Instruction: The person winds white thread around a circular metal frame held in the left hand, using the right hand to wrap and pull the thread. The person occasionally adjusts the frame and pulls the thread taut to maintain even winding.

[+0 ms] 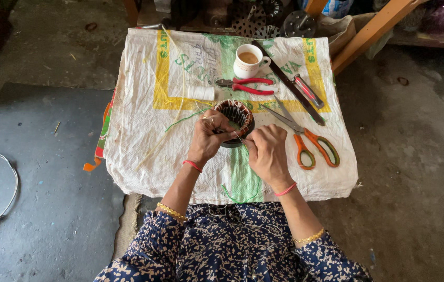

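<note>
A round wound coil core (235,121), dark with coppery windings, is set on a white woven sack (143,151) spread over a low table, just far of the two hands. The left hand (209,137) is closed around the near left rim of the core, steadying it. The right hand (267,151) is clenched just near and right of the core, its fingertips pinched on what looks like a thin pale thread (238,137) drawn taut from the winding. Green string (188,119) trails off to the left. Orange-handled scissors (305,137) lie right of the core, red-handled pliers (245,85) and a cup of tea (248,60) lie farther off, with a white spool (201,93) to the left of the pliers. Judged from this, the thread could be snapped, or fine winding wire nicked, if it is pulled too hard against the core's edge. The core could be tipped if the left grip slackens. The cup could be knocked over by a wide reach toward the pliers.
</note>
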